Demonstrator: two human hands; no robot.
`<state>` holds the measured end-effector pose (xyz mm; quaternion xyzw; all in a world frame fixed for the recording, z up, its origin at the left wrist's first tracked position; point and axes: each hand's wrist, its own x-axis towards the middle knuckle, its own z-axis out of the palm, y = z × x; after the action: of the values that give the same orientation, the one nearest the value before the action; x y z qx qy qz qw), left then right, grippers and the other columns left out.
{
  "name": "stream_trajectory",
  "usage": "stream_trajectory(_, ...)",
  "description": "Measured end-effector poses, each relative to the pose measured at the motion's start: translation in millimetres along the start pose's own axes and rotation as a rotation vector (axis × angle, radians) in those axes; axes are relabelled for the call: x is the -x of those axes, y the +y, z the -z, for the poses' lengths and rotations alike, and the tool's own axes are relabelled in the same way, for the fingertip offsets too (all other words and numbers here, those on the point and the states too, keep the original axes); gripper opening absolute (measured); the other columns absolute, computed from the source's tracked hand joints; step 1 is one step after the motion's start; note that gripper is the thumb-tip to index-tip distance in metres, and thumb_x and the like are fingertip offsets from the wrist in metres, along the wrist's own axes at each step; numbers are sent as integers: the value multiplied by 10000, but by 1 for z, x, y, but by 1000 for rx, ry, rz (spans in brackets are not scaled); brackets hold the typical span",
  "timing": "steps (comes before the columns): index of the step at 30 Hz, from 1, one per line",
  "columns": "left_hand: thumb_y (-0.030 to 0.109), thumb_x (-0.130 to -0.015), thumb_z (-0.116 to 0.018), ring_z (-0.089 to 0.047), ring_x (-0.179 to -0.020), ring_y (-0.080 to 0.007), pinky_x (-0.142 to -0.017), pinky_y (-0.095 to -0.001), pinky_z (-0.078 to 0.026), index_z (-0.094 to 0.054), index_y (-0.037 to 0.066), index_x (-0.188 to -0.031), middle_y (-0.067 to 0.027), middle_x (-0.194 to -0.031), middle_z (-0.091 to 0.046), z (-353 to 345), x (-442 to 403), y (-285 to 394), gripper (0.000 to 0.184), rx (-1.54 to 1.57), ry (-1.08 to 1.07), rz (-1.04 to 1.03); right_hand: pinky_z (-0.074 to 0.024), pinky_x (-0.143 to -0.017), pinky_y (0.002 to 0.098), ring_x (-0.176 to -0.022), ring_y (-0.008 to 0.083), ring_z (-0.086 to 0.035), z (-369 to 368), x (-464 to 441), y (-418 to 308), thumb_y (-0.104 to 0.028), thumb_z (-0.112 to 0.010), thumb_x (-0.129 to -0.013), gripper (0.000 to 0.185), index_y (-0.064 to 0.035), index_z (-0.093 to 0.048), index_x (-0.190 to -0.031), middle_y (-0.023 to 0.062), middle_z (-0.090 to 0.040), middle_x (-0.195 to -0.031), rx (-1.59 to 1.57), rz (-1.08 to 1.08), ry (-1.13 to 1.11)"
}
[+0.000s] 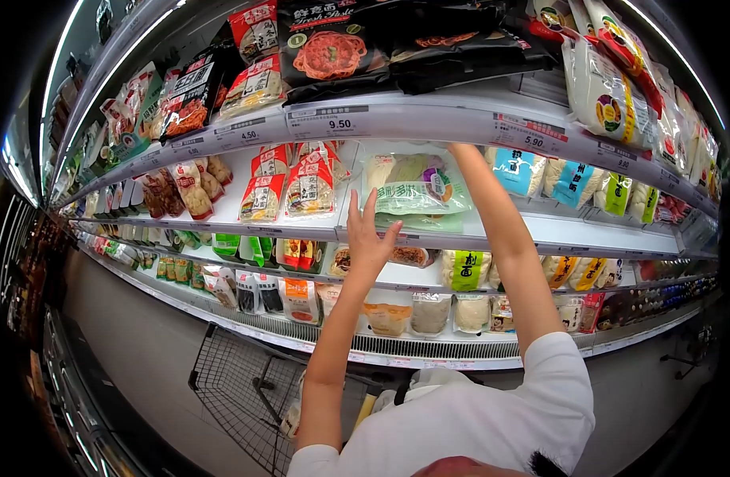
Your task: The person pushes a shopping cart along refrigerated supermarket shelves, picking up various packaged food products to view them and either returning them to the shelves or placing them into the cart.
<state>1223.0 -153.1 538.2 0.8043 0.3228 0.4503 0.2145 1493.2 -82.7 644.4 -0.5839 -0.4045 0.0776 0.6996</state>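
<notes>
The pale-green, clear plastic packet (417,191) lies on the middle white shelf (297,226); the left hand (368,248), fingers spread and gripping nothing, is at its seven-to-nine o'clock edge. The right hand is hidden past its wrist (464,157), its grip impossible to tell. The slick film could slide forward if nudged. At twelve, the upper shelf's white price rail (429,116) obstructs reach; red-and-white noodle packets (310,187) sit at nine, blue-labelled ones (518,172) at three.
</notes>
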Motion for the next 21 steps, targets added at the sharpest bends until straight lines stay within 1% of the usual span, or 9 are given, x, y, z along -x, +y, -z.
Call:
stream_trajectory(5,298,-846,-717,-325,-1371,-428,-1093,-464,-329,-379,133,-1458,-253,-1515,-267,0,-4,-12,718,19,-29,-3,-420,-984,379,-1216,290,-499,-2,-13,3,-281,-658,-884,511,14,-531,-1281,202,-538,-1289,34,-34,-12)
stream_trajectory(6,298,-846,-717,-325,-1371,-428,-1093,-464,-329,-379,133,-1458,-253,-1515,-267,0,-4,-14,718,24,-25,7,-422,-981,379,-1213,291,-502,-2,-14,5,-283,-659,-883,512,15,-532,-1280,202,-538,-1289,40,-39,-17)
stream_trajectory(8,235,-839,-712,-400,-1294,-443,-1067,-471,-343,-399,93,-1438,-270,-1478,-321,0,-5,-15,690,30,-14,-43,-427,-976,380,-1207,293,-506,-2,-15,7,-286,-662,-882,513,15,-535,-1278,202,-538,-1289,54,-47,-28)
stream_trajectory(12,231,-843,-703,-417,-1280,-440,-1057,-474,-351,-413,79,-1426,-269,-1460,-349,-1,-8,-21,669,22,-7,-38,-435,-967,381,-1193,297,-516,0,-17,9,-293,-666,-879,516,17,-541,-1273,202,-538,-1288,79,-59,-54)
stream_trajectory(14,230,-847,-693,-453,-1233,-438,-1034,-479,-365,-428,56,-1413,-268,-1399,-425,-5,-8,-23,649,33,26,-29,-440,-962,381,-1187,299,-520,1,-15,10,-296,-668,-878,518,17,-544,-1271,201,-538,-1288,97,-63,-70)
stream_trajectory(15,230,-847,-693,-453,-1233,-438,-1034,-479,-365,-428,56,-1413,-268,-1399,-425,-7,-8,-24,649,39,19,-29,-442,-960,381,-1183,300,-523,1,-14,11,-298,-669,-877,519,18,-545,-1270,201,-538,-1287,109,-62,-84)
stream_trajectory(17,216,-836,-709,-518,-1183,-384,-981,-445,-419,-473,56,-1389,-222,-1333,-526,-10,-11,-26,621,-34,43,-11,-446,-955,382,-1177,302,-527,3,-11,11,-301,-671,-876,521,18,-548,-1268,201,-538,-1287,144,-65,-111)
stream_trajectory(18,182,-844,-688,-566,-1091,-380,-930,-432,-442,-512,37,-1355,-215,-1226,-600,-13,-11,-26,560,-49,116,-53,-448,-953,382,-1174,303,-530,4,-8,11,-303,-672,-875,522,19,-549,-1267,201,-539,-1287,172,-70,-131)
stream_trajectory(21,155,-861,-662,-578,-1087,-372,-922,-418,-453,-531,22,-1337,-215,-1209,-613,-7,-15,-27,511,17,35,-1,-455,-946,383,-1164,306,-537,18,7,7,-308,-675,-873,524,20,-554,-1264,201,-539,-1286,303,-106,-258)
